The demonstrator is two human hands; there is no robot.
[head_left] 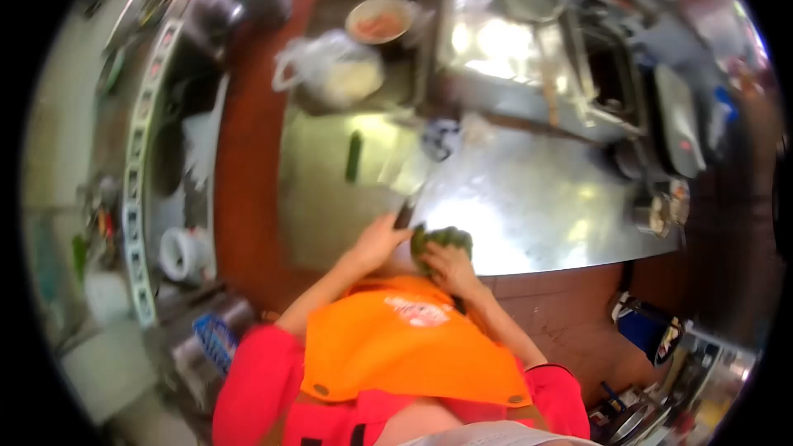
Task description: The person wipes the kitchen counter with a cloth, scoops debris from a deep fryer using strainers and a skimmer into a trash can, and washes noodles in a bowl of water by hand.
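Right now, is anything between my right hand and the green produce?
Nothing visible: your right hand rests on the green produce. The dark handle at your left hand lies off to one side, not between them.

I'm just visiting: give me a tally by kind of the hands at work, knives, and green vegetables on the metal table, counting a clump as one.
Hands: 2 (left hand, right hand)
Knife: 1
Green vegetables: 2 (cucumber-like piece, clump at the right hand)
Total: 5
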